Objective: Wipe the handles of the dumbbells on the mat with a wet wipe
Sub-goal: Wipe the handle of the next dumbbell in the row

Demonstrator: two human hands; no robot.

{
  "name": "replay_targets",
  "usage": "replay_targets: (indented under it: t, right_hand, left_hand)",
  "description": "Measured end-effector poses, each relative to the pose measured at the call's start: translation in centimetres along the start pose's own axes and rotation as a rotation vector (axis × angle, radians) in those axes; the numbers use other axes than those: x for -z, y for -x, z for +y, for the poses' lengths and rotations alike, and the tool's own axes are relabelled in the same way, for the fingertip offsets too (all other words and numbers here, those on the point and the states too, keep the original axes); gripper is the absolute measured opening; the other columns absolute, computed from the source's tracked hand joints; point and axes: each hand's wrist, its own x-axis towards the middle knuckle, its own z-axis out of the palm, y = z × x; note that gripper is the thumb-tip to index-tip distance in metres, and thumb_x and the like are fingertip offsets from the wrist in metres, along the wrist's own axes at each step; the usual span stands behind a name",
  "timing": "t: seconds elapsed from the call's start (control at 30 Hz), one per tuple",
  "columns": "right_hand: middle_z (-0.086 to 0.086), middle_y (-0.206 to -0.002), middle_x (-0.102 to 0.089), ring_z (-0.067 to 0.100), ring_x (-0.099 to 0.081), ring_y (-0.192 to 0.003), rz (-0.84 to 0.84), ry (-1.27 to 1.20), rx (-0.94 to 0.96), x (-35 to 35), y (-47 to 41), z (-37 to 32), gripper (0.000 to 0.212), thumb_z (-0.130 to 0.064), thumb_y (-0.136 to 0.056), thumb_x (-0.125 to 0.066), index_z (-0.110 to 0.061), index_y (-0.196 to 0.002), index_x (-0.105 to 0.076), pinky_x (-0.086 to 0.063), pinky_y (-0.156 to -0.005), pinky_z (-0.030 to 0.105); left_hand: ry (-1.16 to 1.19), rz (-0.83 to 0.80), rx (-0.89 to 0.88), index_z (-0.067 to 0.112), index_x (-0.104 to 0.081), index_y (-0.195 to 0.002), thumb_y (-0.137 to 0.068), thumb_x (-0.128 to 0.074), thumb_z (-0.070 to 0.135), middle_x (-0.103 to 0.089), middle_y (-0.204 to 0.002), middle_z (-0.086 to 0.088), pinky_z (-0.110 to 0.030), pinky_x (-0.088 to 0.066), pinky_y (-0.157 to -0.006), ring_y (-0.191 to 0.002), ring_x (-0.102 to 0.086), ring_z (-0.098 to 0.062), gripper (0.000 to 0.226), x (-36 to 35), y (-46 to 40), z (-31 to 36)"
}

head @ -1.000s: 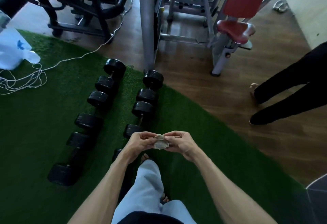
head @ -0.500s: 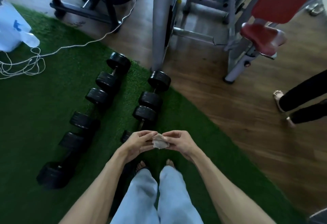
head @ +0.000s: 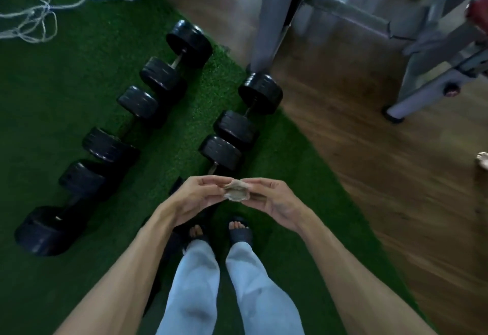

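Green mat (head: 39, 295), black dumbbells (head: 235, 128), both hands pinching crumpled wipe (head: 235, 192), no legible writing

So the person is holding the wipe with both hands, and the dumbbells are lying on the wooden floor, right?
Not quite. Both hands do hold the wipe, the left hand and the right hand pinching it between them. But the dumbbells are lying on the green mat, not on the wooden floor. The head view shows them in two rows on the grass-like mat.
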Motion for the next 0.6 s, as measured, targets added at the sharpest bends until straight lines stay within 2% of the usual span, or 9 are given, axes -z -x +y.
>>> replay_targets:
  t: [0.07, 0.2, 0.3, 0.37, 0.47, 0.53, 0.6]
  right_hand:
    - [0.022, -0.118, -0.072, 0.030, -0.070, -0.107, -0.011, 0.009, -0.034, 1.0, -2.7, 1.4, 0.033, -0.015, -0.098, -0.063, 0.007, -0.123, -0.065, -0.060, -0.091, 0.034]
    - [0.018, -0.106, -0.074, 0.026, -0.073, -0.099, 0.040, 0.106, 0.013, 2.2, -8.1, 4.7, 0.017, -0.002, -0.091, -0.068, 0.004, -0.107, -0.069, -0.061, -0.086, 0.032]
    - [0.017, -0.100, -0.071, 0.026, -0.071, -0.095, 0.057, 0.231, 0.064, 2.9, -11.9, 7.0, 0.014, 0.004, -0.086, -0.073, -0.003, -0.098, -0.071, -0.061, -0.086, 0.031]
    - [0.016, -0.098, -0.068, 0.024, -0.069, -0.093, 0.048, 0.288, 0.080, 3.5, -14.1, 8.5, 0.021, 0.005, -0.084, -0.074, -0.004, -0.103, -0.071, -0.061, -0.083, 0.028]
    - [0.011, -0.096, -0.067, 0.018, -0.069, -0.088, 0.043, 0.357, 0.071, 4.4, -17.1, 10.7, 0.032, 0.004, -0.086, -0.074, -0.003, -0.117, -0.070, -0.059, -0.080, 0.023]
    - [0.011, -0.102, -0.072, 0.019, -0.073, -0.094, 0.014, 0.342, 0.036, 5.0, -19.1, 12.0, 0.030, -0.003, -0.090, -0.072, -0.002, -0.120, -0.069, -0.060, -0.087, 0.026]
    - [0.015, -0.110, -0.075, 0.025, -0.073, -0.104, -0.022, 0.340, 0.024, 5.5, -21.3, 13.1, 0.026, -0.013, -0.094, -0.069, -0.001, -0.117, -0.071, -0.059, -0.092, 0.031]
  left_hand:
    - [0.056, 0.017, 0.034, -0.003, -0.069, -0.113, -0.093, -0.055, -0.003, -0.074, -0.111, -0.015, -0.022, -0.059, -0.081, -0.098, -0.073, -0.021, 0.025, 1.5, -2.3, -1.5]
    - [-0.008, 0.081, 0.007, 0.000, -0.071, -0.097, -0.078, -0.076, 0.017, -0.075, -0.097, -0.012, -0.021, -0.059, -0.078, -0.088, -0.073, -0.017, 0.026, 3.5, -6.7, -4.3]
    - [-0.089, 0.123, -0.040, 0.003, -0.065, -0.097, -0.075, -0.080, 0.003, -0.073, -0.095, -0.015, -0.023, -0.060, -0.076, -0.083, -0.072, -0.020, 0.026, 5.7, -9.9, -6.2]
    - [-0.180, 0.117, -0.041, 0.004, -0.064, -0.104, -0.077, -0.078, -0.004, -0.075, -0.098, -0.014, -0.021, -0.059, -0.072, -0.083, -0.073, -0.017, 0.031, 7.2, -11.8, -7.3]
    - [-0.401, 0.099, -0.062, 0.006, -0.067, -0.111, -0.079, -0.080, 0.001, -0.075, -0.098, -0.010, -0.014, -0.052, -0.067, -0.079, -0.072, -0.007, 0.035, 8.8, -14.3, -8.8]
    - [-0.467, 0.116, -0.099, 0.008, -0.067, -0.112, -0.080, -0.079, 0.001, -0.076, -0.098, -0.008, -0.012, -0.051, -0.066, -0.078, -0.072, -0.005, 0.035, 9.8, -15.9, -9.9]
    - [-0.491, 0.128, -0.152, 0.010, -0.065, -0.112, -0.079, -0.080, 0.000, -0.076, -0.097, -0.006, -0.018, -0.055, -0.071, -0.083, -0.073, -0.010, 0.037, 10.9, -17.8, -11.0]
